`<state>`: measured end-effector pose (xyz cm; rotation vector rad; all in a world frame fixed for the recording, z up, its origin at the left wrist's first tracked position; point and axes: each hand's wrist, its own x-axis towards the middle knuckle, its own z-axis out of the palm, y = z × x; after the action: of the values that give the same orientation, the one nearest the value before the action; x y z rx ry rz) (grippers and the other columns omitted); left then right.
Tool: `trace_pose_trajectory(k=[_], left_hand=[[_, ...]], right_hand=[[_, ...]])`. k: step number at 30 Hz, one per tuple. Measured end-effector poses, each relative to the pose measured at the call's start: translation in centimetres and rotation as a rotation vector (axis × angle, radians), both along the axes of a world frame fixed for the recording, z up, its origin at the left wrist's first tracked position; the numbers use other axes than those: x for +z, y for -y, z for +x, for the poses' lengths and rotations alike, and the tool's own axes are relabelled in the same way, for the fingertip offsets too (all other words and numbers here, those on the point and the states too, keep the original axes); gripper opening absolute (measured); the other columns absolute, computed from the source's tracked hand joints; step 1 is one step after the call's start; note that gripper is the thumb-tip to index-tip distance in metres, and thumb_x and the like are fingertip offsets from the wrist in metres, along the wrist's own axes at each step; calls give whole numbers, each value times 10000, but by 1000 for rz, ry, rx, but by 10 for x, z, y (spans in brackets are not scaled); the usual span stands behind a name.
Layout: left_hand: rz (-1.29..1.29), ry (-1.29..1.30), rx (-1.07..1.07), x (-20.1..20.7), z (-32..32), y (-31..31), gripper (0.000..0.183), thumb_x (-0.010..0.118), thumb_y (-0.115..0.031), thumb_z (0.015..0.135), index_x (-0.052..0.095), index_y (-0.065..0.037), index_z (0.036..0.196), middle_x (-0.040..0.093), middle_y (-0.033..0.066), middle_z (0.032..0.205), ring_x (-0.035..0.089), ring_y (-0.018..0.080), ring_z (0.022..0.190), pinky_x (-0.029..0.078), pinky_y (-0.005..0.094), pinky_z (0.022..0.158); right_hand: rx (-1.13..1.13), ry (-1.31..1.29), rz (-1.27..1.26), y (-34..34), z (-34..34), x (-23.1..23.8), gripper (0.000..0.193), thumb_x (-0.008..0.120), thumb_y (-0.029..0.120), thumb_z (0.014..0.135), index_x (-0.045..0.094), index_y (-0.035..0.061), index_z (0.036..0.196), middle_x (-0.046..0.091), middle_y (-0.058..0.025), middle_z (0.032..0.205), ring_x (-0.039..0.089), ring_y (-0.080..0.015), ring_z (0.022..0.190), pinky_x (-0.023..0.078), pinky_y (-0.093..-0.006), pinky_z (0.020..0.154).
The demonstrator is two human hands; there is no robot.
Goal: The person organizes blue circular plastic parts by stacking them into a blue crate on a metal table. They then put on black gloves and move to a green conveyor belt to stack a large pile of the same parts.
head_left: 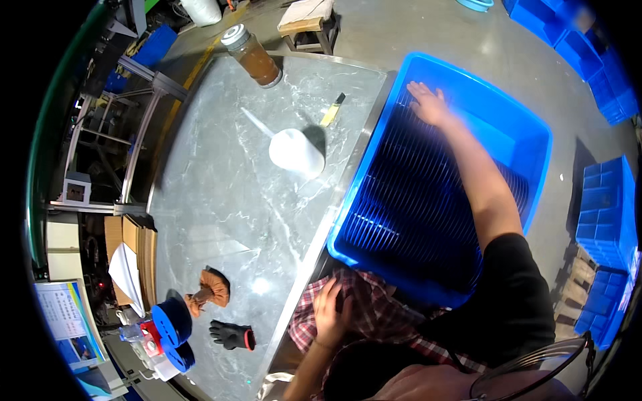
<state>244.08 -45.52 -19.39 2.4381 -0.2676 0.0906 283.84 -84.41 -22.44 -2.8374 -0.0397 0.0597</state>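
A deep blue plastic bin [491, 103] stands against the right side of the table. Inside it, many thin dark plates [414, 194] with shiny edges stand packed in rows. My right hand [429, 105] reaches across the bin to the far end of a row, its fingers stretched out over the plates there; whether it presses on them I cannot tell. Close to my body, my left hand [330, 313] rests on red plaid cloth [364, 301] beside the table edge. Its fingers are apart and nothing shows in them.
On the grey marbled table [221, 174] are a jar of brown liquid [257, 61], a white squeeze bottle [294, 154], a yellow cutter knife [332, 111], a black glove [232, 335] and a brown cloth item [211, 289]. Blue crates [605, 210] stand on the floor at right.
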Motion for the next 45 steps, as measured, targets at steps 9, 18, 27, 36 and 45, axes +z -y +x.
trace_pose_trajectory(k=[9, 18, 27, 36, 45], left_hand=[[637, 67, 417, -14, -149, -59, 674, 579, -487, 827, 453, -13, 1289, 433, 214, 1350, 376, 394, 1273, 282, 538, 1039], [482, 141, 509, -10, -179, -62, 393, 528, -312, 910, 573, -46, 1196, 510, 172, 1280, 416, 368, 1235, 296, 505, 1038], [-788, 433, 733, 140, -206, -112, 316, 540, -215, 950, 552, 21, 1161, 549, 132, 1201, 535, 194, 1097, 414, 336, 938], [-1024, 985, -85, 293, -283, -40, 561, 274, -613, 948, 594, -266, 1252, 498, 95, 1087, 430, 258, 1035, 339, 553, 915], [-1179, 1071, -245, 303, -280, -26, 463, 339, -519, 943, 625, -260, 1199, 535, 49, 1123, 428, 184, 1086, 263, 509, 969]], right_hand=[[201, 661, 528, -135, -186, 29, 267, 553, 166, 854, 594, 25, 1077, 601, -187, 1126, 559, -350, 1074, 429, -432, 937], [731, 49, 544, -288, -423, -13, 349, 552, 280, 872, 599, 152, 1193, 559, -63, 1267, 473, -240, 1228, 329, -483, 1007], [720, -257, 462, -292, -403, 9, 608, 652, 416, 841, 519, 6, 1270, 501, -215, 1310, 537, -310, 1171, 439, -372, 966], [872, -313, 553, -325, -359, -36, 428, 580, 385, 879, 667, -27, 950, 650, -194, 957, 603, -311, 936, 453, -359, 836], [605, -381, 580, -302, -353, -52, 430, 565, 366, 896, 642, -28, 1048, 667, -173, 997, 622, -256, 961, 453, -323, 863]])
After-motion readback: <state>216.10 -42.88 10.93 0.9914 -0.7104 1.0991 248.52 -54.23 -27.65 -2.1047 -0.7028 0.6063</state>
